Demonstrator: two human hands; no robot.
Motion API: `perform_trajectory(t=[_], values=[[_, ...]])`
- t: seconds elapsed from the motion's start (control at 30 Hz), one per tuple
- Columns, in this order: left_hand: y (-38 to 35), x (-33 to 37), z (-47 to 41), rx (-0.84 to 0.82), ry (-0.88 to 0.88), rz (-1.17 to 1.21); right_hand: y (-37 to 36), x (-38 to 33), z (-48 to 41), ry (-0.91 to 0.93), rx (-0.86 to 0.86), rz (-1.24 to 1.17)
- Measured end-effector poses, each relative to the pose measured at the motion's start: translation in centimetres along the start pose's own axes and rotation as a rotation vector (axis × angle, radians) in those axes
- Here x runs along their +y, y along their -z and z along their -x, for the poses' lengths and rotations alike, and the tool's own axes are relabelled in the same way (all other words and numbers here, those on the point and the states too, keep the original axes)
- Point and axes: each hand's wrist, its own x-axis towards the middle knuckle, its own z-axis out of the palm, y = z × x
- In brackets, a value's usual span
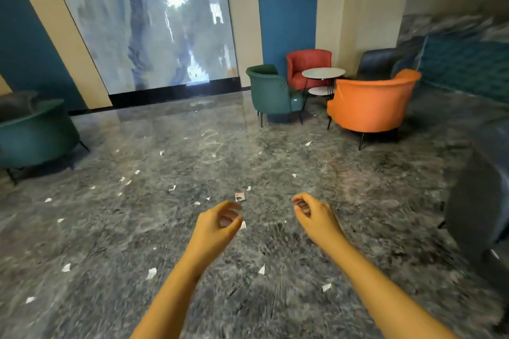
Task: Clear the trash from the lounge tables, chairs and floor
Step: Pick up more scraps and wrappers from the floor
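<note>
Grey marble floor (110, 242) stretches across a hotel-style lounge, littered with torn white paper scraps (151, 273) from the foreground to the middle of the room. A small printed wrapper (240, 197) lies among them, just beyond the person's fingertips.

Both bare forearms reach forward over the litter. The left hand (220, 224) is held with fingers loosely curled. A white scrap (243, 225) shows at the edge of its thumb, and it is unclear whether the hand pinches it or it lies on the floor beneath. The right hand (314, 215) hangs relaxed, fingers gently bent, holding nothing.

At the far right stands a seating group: a green armchair (272, 93), a red armchair (308, 63), an orange armchair (371, 102) and a dark armchair (382, 63) set around a round surface (323, 73) with a lower shelf (321, 91). One more piece of paper (308, 143) lies near the orange armchair's legs.

Another green chair (35, 135) sits at the left edge, and a dark chair (482, 201) fills the right edge. A tall marbled wall panel (154, 22) rises behind, flanked by beige and blue wall sections.
</note>
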Motion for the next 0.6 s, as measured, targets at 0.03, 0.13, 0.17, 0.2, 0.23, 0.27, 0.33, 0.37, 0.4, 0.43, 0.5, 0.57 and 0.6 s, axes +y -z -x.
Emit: perform_trajectory(t=[0.03,0.13,0.17,0.2,0.23,0.27,0.33,0.37,0.4,0.43,0.5,0.57,0.6], values=[[0.5,-0.5,-3.2,-0.001,-0.006,0.009,-0.4,-0.4,-3.5,-0.005,-0.011,0.002],[1.7,-2.7,-12.1,0.015,-0.001,-0.004,-1.6,-1.7,-12.9,0.018,-0.017,0.015],[2.0,-3.8,-14.9,0.023,0.004,-0.01,-2.3,-1.9,-15.9,0.029,-0.017,0.013],[2.1,-5.0,-17.9,0.026,0.008,-0.013,-3.0,-1.9,-19.0,0.038,-0.018,0.01],[2.2,-6.3,-21.0,0.028,0.01,-0.013,-3.8,-1.8,-22.1,0.044,-0.019,0.011],[2.3,-7.7,-24.3,0.029,0.009,-0.015,-4.7,-1.6,-25.4,0.051,-0.014,0.016],[2.2,-10.5,-31.0,0.035,0.004,-0.017,-6.5,-1.0,-32.1,0.077,-0.004,0.028],[2.2,-11.9,-34.3,0.041,0.003,-0.014,-7.5,-0.8,-35.5,0.09,-0.006,0.033],[2.3,-13.3,-37.6,0.048,0.001,-0.014,-8.4,-0.6,-38.9,0.095,-0.009,0.037],[2.5,-14.6,-41.0,0.047,0.0,-0.016,-9.3,-0.5,-42.3,0.09,-0.01,0.041],[3.0,-16.8,-47.7,0.017,0.008,-0.017,-11.0,-0.6,-49.2,0.06,-0.015,0.041],[3.6,-18.6,-54.6,-0.002,0.005,-0.022,-12.4,-0.9,-56.0,0.031,-0.026,0.04],[4.0,-19.2,-58.2,0.005,0.002,-0.022,-13.0,-1.0,-59.2,0.024,-0.033,0.041]])
